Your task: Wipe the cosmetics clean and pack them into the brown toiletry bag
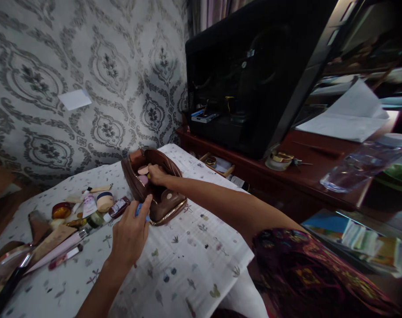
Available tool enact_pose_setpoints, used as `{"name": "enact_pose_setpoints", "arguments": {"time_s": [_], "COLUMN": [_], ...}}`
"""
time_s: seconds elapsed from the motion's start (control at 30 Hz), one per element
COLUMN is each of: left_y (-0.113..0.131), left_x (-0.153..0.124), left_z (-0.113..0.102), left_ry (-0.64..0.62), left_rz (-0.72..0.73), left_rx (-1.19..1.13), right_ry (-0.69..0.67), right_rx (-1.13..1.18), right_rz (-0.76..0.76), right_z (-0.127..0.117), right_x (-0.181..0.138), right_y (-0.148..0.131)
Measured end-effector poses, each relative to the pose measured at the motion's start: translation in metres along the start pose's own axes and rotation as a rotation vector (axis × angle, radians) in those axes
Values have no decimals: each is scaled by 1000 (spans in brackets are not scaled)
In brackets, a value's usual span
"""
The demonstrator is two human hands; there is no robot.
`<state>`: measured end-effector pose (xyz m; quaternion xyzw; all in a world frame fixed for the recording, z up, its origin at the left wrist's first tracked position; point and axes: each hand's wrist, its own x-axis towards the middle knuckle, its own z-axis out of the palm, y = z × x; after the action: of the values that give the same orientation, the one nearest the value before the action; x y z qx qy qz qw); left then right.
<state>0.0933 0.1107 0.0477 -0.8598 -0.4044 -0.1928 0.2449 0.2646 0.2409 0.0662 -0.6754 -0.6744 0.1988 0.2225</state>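
An unzipped brown leather bag (169, 212) sits on the patterned white cloth, its mouth facing up. My right hand (157, 175) reaches inside it with curled fingers; its grip is partly hidden. Against those fingertips is a round pinkish disc (143, 170), and a second pink disc (143, 179) lies just below. My left hand (130, 229) is at the bag's near left edge, fingers closed around a small blue thing (142, 212) whose kind I cannot make out. Left of that hand lie a dark red bottle (119, 207), a cream jar (104, 202) and a white tube (89, 204).
More cosmetics spread leftward, including a pink tube (57, 252) and a black-handled brush (13, 278). Behind the white cloth (187, 282) stands a large black television (240, 79) on a red-brown desk (287, 181). A clear plastic bottle (360, 168) lies at right beside papers (350, 115).
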Motion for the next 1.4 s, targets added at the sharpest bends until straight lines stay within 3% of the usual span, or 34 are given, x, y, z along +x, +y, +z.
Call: {"name": "enact_pose_setpoints", "arguments": {"time_s": [0.27,0.5,1.4], "left_y": [-1,-1,0], "left_x": [0,0,0], "left_z": [1,2,3], "left_ry": [-10,-41,-39], "left_rz": [-5,-29,-14], "left_rx": [-5,-3,-13], "right_ry": [-62,-32,-64], "right_rx": [-103,-166,-37], "right_rz": [-53,-30,-66], "right_z": [0,2,5], "right_x": [-2,-8,-1], "right_y": [-2,-7,5]}}
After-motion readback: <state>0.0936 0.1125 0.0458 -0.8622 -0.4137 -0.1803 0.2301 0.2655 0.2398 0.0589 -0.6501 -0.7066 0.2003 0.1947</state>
